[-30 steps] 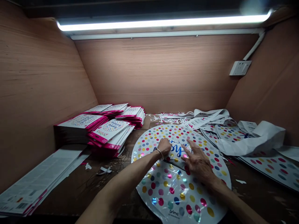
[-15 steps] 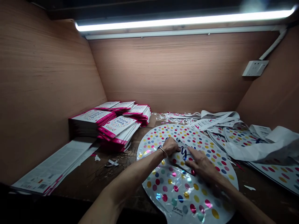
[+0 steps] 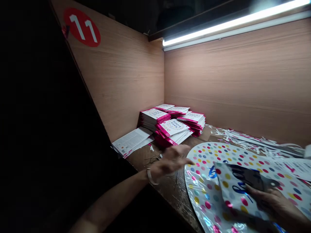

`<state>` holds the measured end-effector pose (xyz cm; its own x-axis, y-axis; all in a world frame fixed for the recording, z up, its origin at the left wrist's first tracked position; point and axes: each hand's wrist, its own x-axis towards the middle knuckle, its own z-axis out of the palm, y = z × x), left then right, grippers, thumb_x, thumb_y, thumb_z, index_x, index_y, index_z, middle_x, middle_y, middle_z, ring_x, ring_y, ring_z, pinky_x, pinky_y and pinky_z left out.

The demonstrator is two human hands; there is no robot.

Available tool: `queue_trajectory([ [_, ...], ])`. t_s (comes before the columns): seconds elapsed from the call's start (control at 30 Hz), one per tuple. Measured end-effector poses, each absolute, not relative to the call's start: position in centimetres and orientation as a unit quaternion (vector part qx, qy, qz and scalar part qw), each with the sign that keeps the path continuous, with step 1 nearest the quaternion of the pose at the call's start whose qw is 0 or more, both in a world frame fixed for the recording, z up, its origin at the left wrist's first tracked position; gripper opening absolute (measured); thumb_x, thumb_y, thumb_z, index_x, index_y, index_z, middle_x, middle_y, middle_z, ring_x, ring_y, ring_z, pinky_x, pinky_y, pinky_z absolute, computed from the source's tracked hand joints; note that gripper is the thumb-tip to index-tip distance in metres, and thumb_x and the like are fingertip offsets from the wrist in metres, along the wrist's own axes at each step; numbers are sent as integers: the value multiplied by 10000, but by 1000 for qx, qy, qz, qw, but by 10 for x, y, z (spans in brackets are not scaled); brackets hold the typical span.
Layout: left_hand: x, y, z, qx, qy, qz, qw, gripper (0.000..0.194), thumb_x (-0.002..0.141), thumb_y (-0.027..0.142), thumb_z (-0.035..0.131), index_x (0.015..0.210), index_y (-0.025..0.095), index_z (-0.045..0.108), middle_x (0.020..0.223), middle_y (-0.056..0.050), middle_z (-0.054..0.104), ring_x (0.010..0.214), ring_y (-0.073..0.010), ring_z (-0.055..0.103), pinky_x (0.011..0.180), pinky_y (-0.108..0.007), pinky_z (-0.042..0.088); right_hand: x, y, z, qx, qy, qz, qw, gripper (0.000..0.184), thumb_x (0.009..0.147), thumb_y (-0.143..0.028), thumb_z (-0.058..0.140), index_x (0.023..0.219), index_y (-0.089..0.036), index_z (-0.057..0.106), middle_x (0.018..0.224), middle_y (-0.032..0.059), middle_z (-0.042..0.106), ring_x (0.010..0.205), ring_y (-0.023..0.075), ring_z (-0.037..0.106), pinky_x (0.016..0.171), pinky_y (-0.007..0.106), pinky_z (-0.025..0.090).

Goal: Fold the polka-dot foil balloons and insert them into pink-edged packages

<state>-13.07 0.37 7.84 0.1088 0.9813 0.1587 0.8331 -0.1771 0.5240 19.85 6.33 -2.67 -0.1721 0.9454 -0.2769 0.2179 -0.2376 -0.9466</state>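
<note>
My right hand (image 3: 277, 202) grips a folded foil balloon (image 3: 233, 187) with coloured dots and dark blue lettering, its thumb on top. Beneath it lies a large flat, round dotted foil balloon (image 3: 201, 181) on the worktop. My left hand (image 3: 168, 161), a little blurred, hovers past the left edge of the flat balloon. It holds nothing, with thumb and fingers apart. Just beyond it are piles of white and pink printed packets (image 3: 173, 127).
A stack of printed card sleeves (image 3: 132, 142) lies by the left wooden wall (image 3: 126, 81). White paper scraps (image 3: 252, 140) litter the back of the worktop (image 3: 179, 197). A printed paper strip (image 3: 295, 168) lies at the right. A tube light (image 3: 233, 24) hangs above.
The view has swung left. My left hand has come off the folded balloon and moved left towards the packets. My right hand has lifted the folded balloon from the flat one.
</note>
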Motion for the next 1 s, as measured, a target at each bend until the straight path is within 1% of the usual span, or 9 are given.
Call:
queue_trajectory([
  [0.1,-239,-24,69,638,746,180,65,675,723,417,672,1304,155,448,1377,-155,406,1297,-345,305,1063,-491,222,203,68,-40,-616,-278,663,322,320,323,-327,847,489,-221,595,533,74,644,575,278,658,448,290,553],
  [0.2,-321,-47,51,571,816,81,48,866,573,528,731,1287,111,473,1383,-238,362,1293,-483,217,982,-658,172,208,73,-49,-610,-239,679,330,354,315,-269,858,597,-233,647,686,99,697,765,324,671,559,314,590],
  [0.27,-350,-58,41,568,820,42,57,859,577,558,695,1284,121,477,1388,-226,364,1289,-458,257,982,-607,243,210,75,-53,-617,-252,665,336,320,360,-254,856,595,-250,640,711,108,700,819,324,664,589,310,593],
  [0.37,-365,-64,36,595,801,16,57,606,701,499,580,1207,170,534,1341,-130,466,1250,-304,400,997,-392,339,210,75,-52,-621,-240,663,342,300,373,-225,849,580,-252,634,769,146,699,870,329,652,628,309,591],
  [0.53,-366,-69,52,623,782,8,2,196,788,325,471,753,185,604,819,-20,670,798,-184,625,700,-225,445,200,68,-32,-603,-223,670,371,307,357,-110,827,590,-221,662,863,156,698,870,297,662,654,237,577],
  [0.67,-339,-86,76,599,781,68,-161,276,844,170,306,835,137,580,775,-77,652,735,-211,619,651,-276,444,195,68,-18,-580,-203,615,494,234,416,-20,755,595,-146,675,690,120,690,687,225,681,527,160,552],
  [0.8,-246,-89,82,702,525,234,-420,349,827,93,425,1152,157,535,1043,-66,650,900,-202,626,779,-303,480,218,75,-4,-569,-167,508,626,182,517,-48,726,661,-143,667,693,36,685,719,167,666,598,159,557],
  [0.9,-156,-78,60,843,328,263,-337,438,787,24,381,1211,57,485,1094,-151,612,1075,-257,557,893,-377,464,248,75,8,-572,-142,407,698,211,526,-65,739,709,-131,658,787,29,692,820,167,651,681,180,558],
  [1.0,-91,-60,31,930,239,144,-240,332,842,86,341,1106,26,534,1060,-197,602,1068,-301,538,898,-447,440,278,65,12,-581,-123,335,731,225,511,-68,751,707,-123,654,798,30,689,871,172,637,686,163,549],
])
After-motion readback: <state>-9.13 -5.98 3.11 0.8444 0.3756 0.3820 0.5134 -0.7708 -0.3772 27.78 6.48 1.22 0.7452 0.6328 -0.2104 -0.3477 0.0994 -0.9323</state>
